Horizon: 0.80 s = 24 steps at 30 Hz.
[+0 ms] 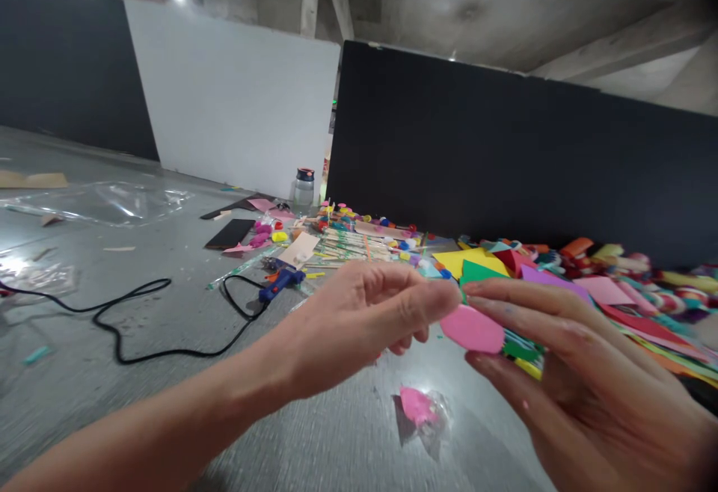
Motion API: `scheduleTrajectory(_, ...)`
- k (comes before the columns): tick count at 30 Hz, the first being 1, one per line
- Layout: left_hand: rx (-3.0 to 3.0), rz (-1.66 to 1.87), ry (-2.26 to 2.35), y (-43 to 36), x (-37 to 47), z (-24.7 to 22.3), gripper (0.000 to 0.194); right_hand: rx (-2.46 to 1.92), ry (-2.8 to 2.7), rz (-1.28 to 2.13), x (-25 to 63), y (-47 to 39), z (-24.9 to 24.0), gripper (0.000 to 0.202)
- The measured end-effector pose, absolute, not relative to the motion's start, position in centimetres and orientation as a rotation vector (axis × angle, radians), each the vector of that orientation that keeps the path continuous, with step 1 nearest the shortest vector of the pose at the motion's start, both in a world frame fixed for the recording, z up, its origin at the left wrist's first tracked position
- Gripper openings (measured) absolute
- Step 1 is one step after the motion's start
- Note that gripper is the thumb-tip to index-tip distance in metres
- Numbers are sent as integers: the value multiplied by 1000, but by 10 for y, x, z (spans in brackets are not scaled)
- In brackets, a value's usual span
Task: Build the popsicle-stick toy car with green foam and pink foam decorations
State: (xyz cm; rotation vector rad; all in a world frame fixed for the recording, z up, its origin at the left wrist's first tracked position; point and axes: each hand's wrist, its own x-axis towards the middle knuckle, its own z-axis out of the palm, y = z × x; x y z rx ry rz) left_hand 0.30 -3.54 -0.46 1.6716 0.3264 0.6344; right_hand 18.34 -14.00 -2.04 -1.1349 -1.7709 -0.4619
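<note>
Between my two hands is a flat pink piece of modelling clay (474, 329) with rounded corners. My left hand (364, 320) pinches its left end with thumb and fingers. On the other side, my right hand (577, 357) has its fingers along the top edge and its thumb against the lower edge. Below them on the grey surface lies a lump of pink clay (416, 405) beside a crumpled clear wrapper (440, 411). The undersides of the fingers are partly hidden.
A blue glue gun (280, 283) with a black cord (185, 356) lies left of my hands. Behind are several wooden sticks (353, 244), a lidded bottle (304, 185), coloured sheets (471, 262) and clear plastic (112, 204). Black and white panels (235, 96) stand at the back.
</note>
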Motion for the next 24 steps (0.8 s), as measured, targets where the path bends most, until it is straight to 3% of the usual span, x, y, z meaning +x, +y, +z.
scheduleTrajectory(5, 1616, 573, 272, -38, 7, -7, 27, -1118, -1809, -500, 184, -138, -22, 20)
scheduleTrajectory(9, 1645, 575, 294, -38, 7, -7, 29, -1139, -1779, -241, 189, -141, -25, 27)
scheduleTrajectory(15, 1819, 623, 369, -40, 3, -3, 31, -1195, -1663, 128, 189, -139, -23, 4)
scheduleTrajectory(24, 1830, 758, 360, -43, 2, 2, 15, -1229, -1575, 240, 193, -138, -26, 4)
